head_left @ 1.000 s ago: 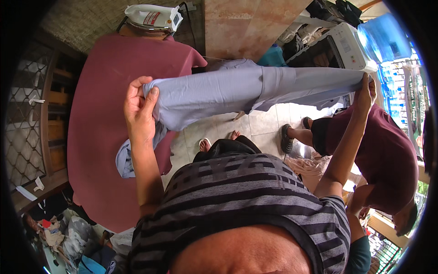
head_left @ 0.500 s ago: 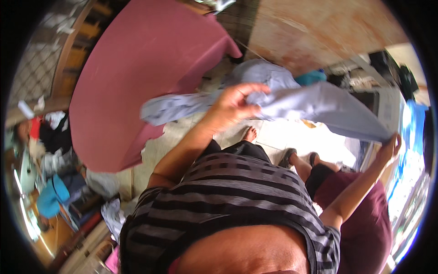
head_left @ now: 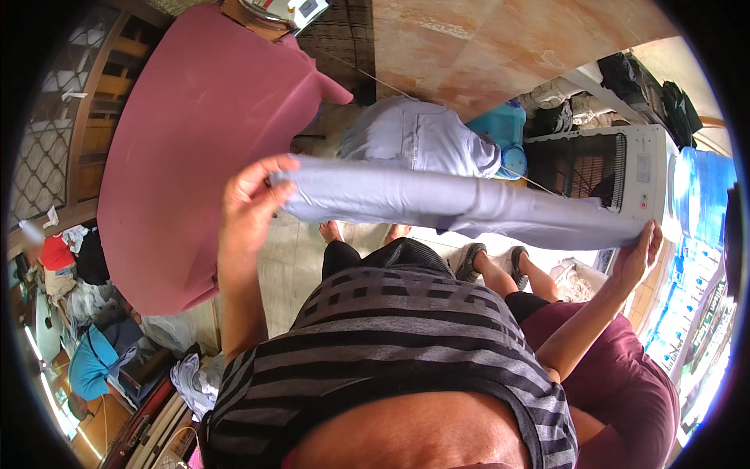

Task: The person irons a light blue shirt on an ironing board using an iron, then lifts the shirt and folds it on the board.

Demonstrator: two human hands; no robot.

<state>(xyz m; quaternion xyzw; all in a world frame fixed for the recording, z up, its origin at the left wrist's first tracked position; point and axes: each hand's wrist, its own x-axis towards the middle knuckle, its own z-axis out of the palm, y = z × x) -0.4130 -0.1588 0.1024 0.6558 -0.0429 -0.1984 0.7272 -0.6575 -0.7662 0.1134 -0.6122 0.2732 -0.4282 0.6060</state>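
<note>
A long, light blue-grey garment [head_left: 437, 195] is stretched in front of me, folded into a band. My left hand [head_left: 258, 191] pinches its left end between thumb and fingers. At the other end, my right hand [head_left: 642, 254] grips a corner with fingers pressed together. The band sags slightly between my hands. Just beyond it is a light blue-grey shirt [head_left: 410, 137] with a buttoned front; I cannot tell whether the two are joined.
A table with a maroon cover [head_left: 199, 148] stands on the left, a white appliance [head_left: 301, 12] at its far end. To the right are a teal plastic container [head_left: 500, 129] and a white, dark-fronted machine [head_left: 652, 168]. A person in maroon [head_left: 617, 375] is close on my right.
My left hand has moved left and now holds the garment's left end. The cloth has gone from loose and bunched to drawn out. My right hand has shifted slightly left.
</note>
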